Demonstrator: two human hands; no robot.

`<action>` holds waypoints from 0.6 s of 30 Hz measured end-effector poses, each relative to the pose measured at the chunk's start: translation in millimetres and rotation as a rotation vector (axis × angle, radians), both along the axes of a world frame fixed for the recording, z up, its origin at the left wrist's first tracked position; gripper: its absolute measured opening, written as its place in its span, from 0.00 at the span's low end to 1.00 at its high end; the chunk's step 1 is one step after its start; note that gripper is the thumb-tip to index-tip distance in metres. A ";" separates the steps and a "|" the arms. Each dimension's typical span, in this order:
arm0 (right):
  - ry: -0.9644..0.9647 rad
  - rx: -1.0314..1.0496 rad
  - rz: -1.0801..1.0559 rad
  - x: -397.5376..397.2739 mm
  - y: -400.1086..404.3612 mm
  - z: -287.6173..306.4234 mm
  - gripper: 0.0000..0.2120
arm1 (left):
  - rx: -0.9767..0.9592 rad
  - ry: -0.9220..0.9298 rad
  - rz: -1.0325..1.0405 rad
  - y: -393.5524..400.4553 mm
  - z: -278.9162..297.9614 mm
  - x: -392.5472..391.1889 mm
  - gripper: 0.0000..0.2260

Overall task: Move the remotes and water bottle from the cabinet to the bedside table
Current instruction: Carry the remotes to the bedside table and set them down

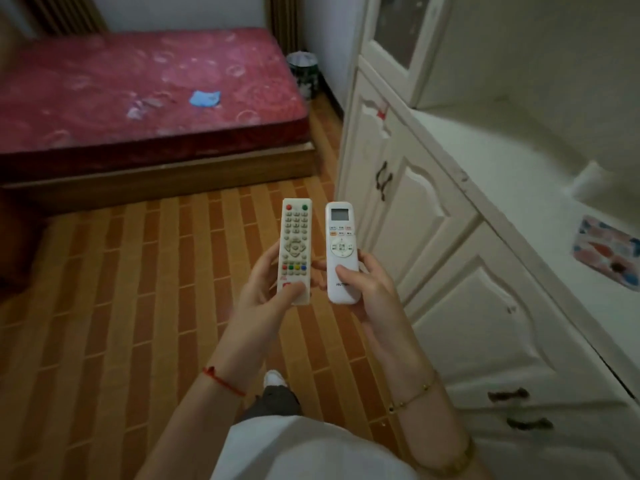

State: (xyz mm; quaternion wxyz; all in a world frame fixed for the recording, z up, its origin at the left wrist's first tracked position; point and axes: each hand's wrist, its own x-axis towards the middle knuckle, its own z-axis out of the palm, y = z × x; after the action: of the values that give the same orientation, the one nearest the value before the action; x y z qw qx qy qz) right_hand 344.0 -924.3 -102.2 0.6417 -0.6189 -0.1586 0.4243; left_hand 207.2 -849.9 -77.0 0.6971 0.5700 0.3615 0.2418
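My left hand grips a cream TV remote with coloured buttons, held upright with its face toward me. Beside it, my right hand holds a white air-conditioner remote with a small screen at the top. Both remotes hover side by side over the floor, a small gap between them. The white cabinet runs along my right. No water bottle or bedside table is visible in the blurred view.
A bed with a red mattress lies ahead to the left, a blue scrap on it. A dark bin stands in the corner between bed and cabinet. A patterned card lies on the cabinet top. Brown striped floor below.
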 end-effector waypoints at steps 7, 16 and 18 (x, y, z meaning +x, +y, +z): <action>0.005 0.035 0.225 -19.2 131.4 10.0 0.18 | 0.023 0.015 0.205 106.1 3.3 -34.4 0.27; 0.061 -0.006 0.483 -62.3 259.5 8.2 0.18 | -0.006 0.006 0.449 202.2 -2.7 -89.2 0.28; 0.077 -0.021 0.537 -71.4 286.1 4.0 0.19 | -0.028 -0.001 0.508 220.3 -5.7 -98.4 0.28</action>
State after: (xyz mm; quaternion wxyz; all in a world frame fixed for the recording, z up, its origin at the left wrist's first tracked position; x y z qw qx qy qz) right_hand 272.6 -638.2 -98.1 0.5052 -0.5450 -0.2881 0.6040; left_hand 108.8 -629.6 -82.8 0.6220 0.4513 0.4960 0.4043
